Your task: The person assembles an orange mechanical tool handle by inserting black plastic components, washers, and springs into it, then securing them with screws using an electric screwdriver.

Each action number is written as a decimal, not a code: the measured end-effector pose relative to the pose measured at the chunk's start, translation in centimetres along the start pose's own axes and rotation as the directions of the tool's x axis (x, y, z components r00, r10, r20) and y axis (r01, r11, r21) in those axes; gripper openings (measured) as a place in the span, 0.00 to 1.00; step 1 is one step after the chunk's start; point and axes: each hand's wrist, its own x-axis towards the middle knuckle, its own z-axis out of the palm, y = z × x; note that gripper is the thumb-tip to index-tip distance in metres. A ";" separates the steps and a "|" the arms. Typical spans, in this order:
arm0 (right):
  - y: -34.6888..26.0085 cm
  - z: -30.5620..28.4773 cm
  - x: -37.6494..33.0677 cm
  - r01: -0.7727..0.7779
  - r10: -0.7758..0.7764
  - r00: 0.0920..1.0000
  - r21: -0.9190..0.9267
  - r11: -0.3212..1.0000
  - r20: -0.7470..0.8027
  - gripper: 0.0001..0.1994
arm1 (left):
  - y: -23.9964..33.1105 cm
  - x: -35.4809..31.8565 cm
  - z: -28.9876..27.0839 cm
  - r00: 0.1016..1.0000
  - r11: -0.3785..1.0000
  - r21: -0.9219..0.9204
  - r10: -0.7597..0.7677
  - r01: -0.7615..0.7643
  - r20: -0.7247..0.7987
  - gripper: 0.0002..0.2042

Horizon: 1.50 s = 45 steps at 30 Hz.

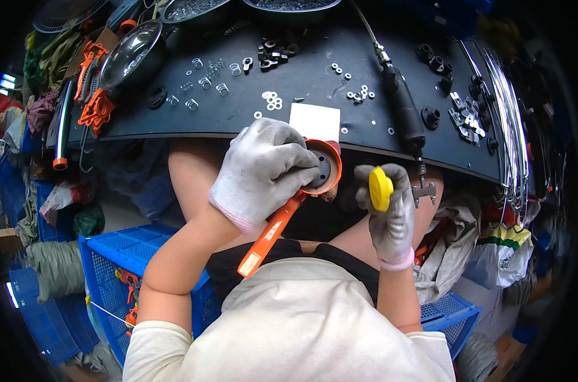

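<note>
My left hand (263, 169), in a grey-white coated glove, is closed with its fingertips at the open face of an orange round housing (336, 167). A black disc with holes (324, 168) sits inside that housing. What the fingertips pinch, if anything, is hidden. From the housing an orange lever handle (273, 234) slants down toward my lap. To the right, my gloved right hand (392, 219) is closed on a round yellow cap (381, 190), held upright apart from the housing.
A black power screwdriver (400, 105) hangs over the table edge, its metal end beside my right hand. Springs (205, 83), washers (273, 102) and a white card (314, 121) lie on the dark table (238, 124). Metal rods (505, 114) lie far right; a blue crate (111, 254) stands left.
</note>
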 end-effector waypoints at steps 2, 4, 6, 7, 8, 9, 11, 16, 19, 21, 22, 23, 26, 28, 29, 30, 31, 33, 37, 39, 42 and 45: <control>-0.4 0.4 1.1 0.023 -0.023 1.000 -0.056 0.998 0.004 0.23 | -0.4 -0.1 -0.2 0.996 0.998 0.020 0.062 -0.063 0.060 0.09; -1.1 1.0 1.8 -0.025 0.027 0.999 0.063 0.998 -0.039 0.19 | -0.3 0.1 -1.2 0.971 0.954 0.187 0.217 -0.233 0.106 0.11; -1.2 0.8 2.0 -0.078 0.063 0.996 0.317 0.945 0.058 0.18 | -0.2 -0.4 -1.4 0.920 0.855 0.339 0.355 -0.392 0.169 0.14; -0.8 -0.6 1.5 -0.164 0.142 0.985 0.287 0.944 0.098 0.20 | 0.0 -1.3 -1.2 0.912 0.793 0.452 0.377 -0.409 0.165 0.19; 0.0 -2.4 0.9 -0.265 0.232 0.961 0.268 0.926 0.151 0.22 | -0.1 -1.9 -1.0 0.903 0.719 0.556 0.398 -0.417 0.163 0.24; 1.0 -3.7 0.1 -0.378 0.356 0.918 0.119 0.918 0.173 0.22 | -0.9 -2.5 -0.8 0.885 0.674 0.593 0.434 -0.441 0.166 0.28; 2.8 -3.2 -1.3 -0.526 0.535 0.825 -0.100 0.844 0.179 0.22 | -5.0 -5.4 1.2 0.807 0.822 0.444 0.511 -0.357 -0.296 0.18; 7.4 5.8 -1.7 -0.526 0.547 0.792 -0.152 0.837 0.272 0.28 | -21.3 -10.3 15.4 0.663 0.656 0.693 -0.665 0.300 0.342 0.18; 8.3 4.8 -1.4 -0.573 0.572 0.803 -0.051 0.818 0.169 0.29 | -18.8 -6.1 19.6 0.663 0.742 0.593 -0.618 0.312 0.424 0.18; 7.5 5.7 -1.9 -0.370 0.372 0.928 -0.109 0.923 0.002 0.24 | -15.7 -5.9 20.9 0.653 0.788 0.515 -0.590 0.338 0.474 0.18; 7.5 5.5 -1.8 -0.365 0.367 0.930 -0.117 0.924 -0.003 0.24 | -14.6 -5.3 21.1 0.649 0.806 0.475 -0.577 0.353 0.496 0.19; 7.6 5.0 -1.8 -0.334 0.343 0.939 -0.327 0.884 -0.032 0.19 | -13.2 -4.3 21.7 0.645 0.821 0.436 -0.563 0.368 0.516 0.19; 6.9 5.0 -1.7 -0.371 0.367 0.925 -0.432 0.822 -0.098 0.11 | -10.9 -5.6 20.3 0.628 0.859 0.319 -0.511 0.400 0.586 0.19; 6.6 4.2 -1.4 -0.419 0.450 0.893 -0.400 0.815 -0.018 0.13 | -10.1 -5.9 19.0 0.618 0.872 0.241 -0.475 0.426 0.627 0.20; 6.4 4.1 -1.4 -0.416 0.446 0.895 -0.404 0.815 -0.021 0.13 | -9.7 -5.9 18.3 0.613 0.875 0.203 -0.457 0.440 0.644 0.20; 6.2 4.2 -1.3 -0.426 0.468 0.883 -0.353 0.833 0.036 0.16 | -9.6 -5.8 17.6 0.610 0.875 0.165 -0.442 0.455 0.657 0.20; 5.9 4.2 -1.1 -0.437 0.482 0.871 -0.300 0.848 0.096 0.18 | -10.0 -6.4 16.1 0.609 0.874 0.130 -0.426 0.469 0.669 0.20; 3.6 0.6 -1.1 -0.335 0.561 0.817 -0.682 0.650 0.133 0.27 | -10.9 -7.4 12.9 0.608 0.864 0.064 -0.403 0.500 0.684 0.21; -6.9 3.4 0.0 -0.036 0.149 0.968 -0.478 0.878 0.201 0.23 | -10.9 -7.2 7.5 0.535 0.827 0.193 -0.501 0.528 0.681 0.19; -8.9 7.4 0.9 0.016 0.016 0.997 -0.431 0.902 0.070 0.22 | -5.8 -4.2 1.0 0.645 0.743 -0.081 -0.515 0.664 0.564 0.15; -7.5 10.5 3.4 0.324 -0.224 0.946 -0.627 0.709 0.235 0.21 | -0.9 -5.1 -0.5 0.877 0.552 -0.802 -0.474 0.229 -0.076 0.15; -5.5 9.8 4.7 0.377 -0.216 0.926 -0.750 0.544 0.308 0.18 | 0.7 -2.7 1.0 0.903 0.798 -0.591 -0.160 -0.118 -0.398 0.42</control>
